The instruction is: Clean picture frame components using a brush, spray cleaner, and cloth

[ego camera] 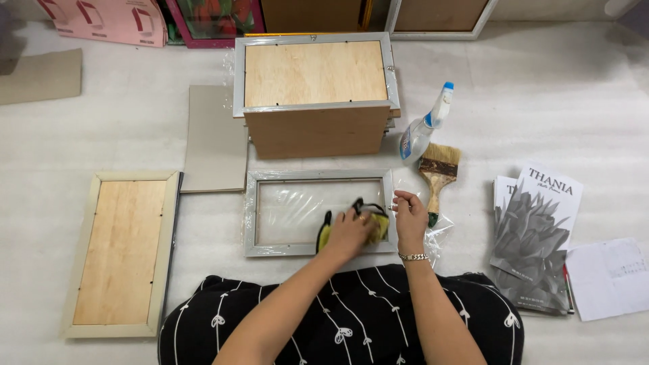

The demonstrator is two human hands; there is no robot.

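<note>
While apparently glazed, frame (318, 211) under hands (348, 233).

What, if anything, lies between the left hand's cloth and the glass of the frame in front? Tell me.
Nothing visible does. The left hand presses the yellow cloth straight onto the glass inside the silver frame, at its right end. The right hand rests at the frame's right edge, beside the cloth. The paintbrush and spray bottle lie outside the frame.

One head-worn camera looks steeply down, from close above, at the floor (541, 101).
</note>
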